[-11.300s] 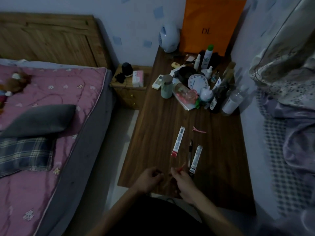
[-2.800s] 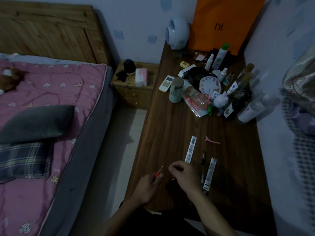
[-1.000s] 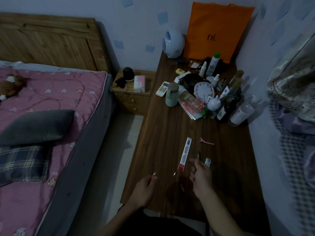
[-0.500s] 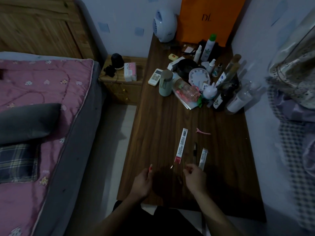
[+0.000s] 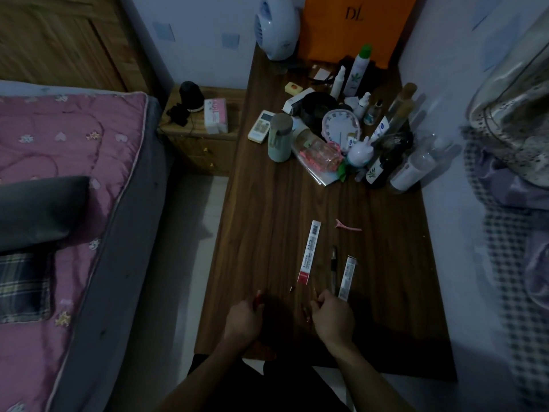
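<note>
At the near edge of the table (image 5: 267, 221), the left hand (image 5: 242, 318) has its grip curled round a red pen barrel (image 5: 258, 296), whose end pokes past the fingers. The right hand (image 5: 332, 318), held apart from the left, has its grip pinched on a thin refill (image 5: 314, 291). Just beyond lie a red-ended refill packet (image 5: 309, 254), a black pen (image 5: 334, 263) and a second packet (image 5: 347, 278).

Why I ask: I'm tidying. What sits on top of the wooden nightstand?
A black round device with a cord and a pink-and-white pack sit on the nightstand. Its right end is hidden behind the desk.
</note>
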Tool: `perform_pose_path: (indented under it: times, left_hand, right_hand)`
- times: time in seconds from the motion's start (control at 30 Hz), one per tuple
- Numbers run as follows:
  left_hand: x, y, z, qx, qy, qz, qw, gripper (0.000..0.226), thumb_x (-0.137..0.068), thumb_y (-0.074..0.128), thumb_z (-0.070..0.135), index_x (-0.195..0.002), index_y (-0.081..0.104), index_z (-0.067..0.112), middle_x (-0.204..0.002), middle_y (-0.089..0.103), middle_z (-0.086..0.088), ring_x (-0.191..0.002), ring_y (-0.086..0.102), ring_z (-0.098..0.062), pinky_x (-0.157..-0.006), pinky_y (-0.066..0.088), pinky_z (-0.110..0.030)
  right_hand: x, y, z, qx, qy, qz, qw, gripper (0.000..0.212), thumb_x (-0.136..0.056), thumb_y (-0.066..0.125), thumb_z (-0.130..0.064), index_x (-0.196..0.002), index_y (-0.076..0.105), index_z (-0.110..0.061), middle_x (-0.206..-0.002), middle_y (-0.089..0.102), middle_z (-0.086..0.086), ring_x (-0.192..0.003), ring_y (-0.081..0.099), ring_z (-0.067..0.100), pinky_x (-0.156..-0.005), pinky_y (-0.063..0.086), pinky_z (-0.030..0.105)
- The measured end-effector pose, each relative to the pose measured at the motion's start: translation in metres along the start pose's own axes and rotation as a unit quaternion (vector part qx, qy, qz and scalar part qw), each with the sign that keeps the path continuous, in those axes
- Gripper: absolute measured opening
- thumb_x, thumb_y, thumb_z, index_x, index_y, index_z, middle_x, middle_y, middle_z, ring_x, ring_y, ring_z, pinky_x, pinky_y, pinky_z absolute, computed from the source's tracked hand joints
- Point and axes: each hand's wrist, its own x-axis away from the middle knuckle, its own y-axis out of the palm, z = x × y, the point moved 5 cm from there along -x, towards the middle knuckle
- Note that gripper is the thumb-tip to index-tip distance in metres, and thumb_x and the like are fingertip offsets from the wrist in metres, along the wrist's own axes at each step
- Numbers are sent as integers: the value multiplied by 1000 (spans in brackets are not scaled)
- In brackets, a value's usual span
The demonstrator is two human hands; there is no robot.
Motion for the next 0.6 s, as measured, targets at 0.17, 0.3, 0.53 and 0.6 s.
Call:
perform_pose_path:
  times: [0.17,0.3,0.53,0.6]
  left_hand:
    - [0,-1,3,2,-4,27,1000,27,-92,60,34,-116,56,23,-102,70,1,-84,65,-10,-70,52,-24]
    - [1,-4,3,-64,-15,63,996,22,-91,55,45,-100,50,25,-83,63,8,-69,59,-9,-52,41,-22]
    - [-4,-2,-9,-104,-37,92,990,31,-88,55,52,-106,49,28,-74,52,13,-57,44,-3,-43,26,-18]
    - [-5,-1,-11,-101,-36,96,990,32,-87,57,51,-108,49,28,-74,51,14,-57,43,-2,-43,26,-18]
  right_hand:
    - [0,0,0,21,-19,9,1000,10,-88,68,-38,-87,66,-29,-73,61,-12,-72,65,8,-59,44,23]
    - [0,0,2,30,-35,11,999,12,-87,67,-41,-88,66,-29,-80,68,-10,-75,67,8,-60,49,24]
    - [-2,0,1,33,-41,5,999,15,-88,66,-41,-90,69,-26,-84,71,-7,-80,69,12,-64,50,25]
    - [-1,-2,0,28,-42,6,999,15,-88,66,-40,-91,70,-25,-86,72,-6,-82,70,13,-63,45,23]
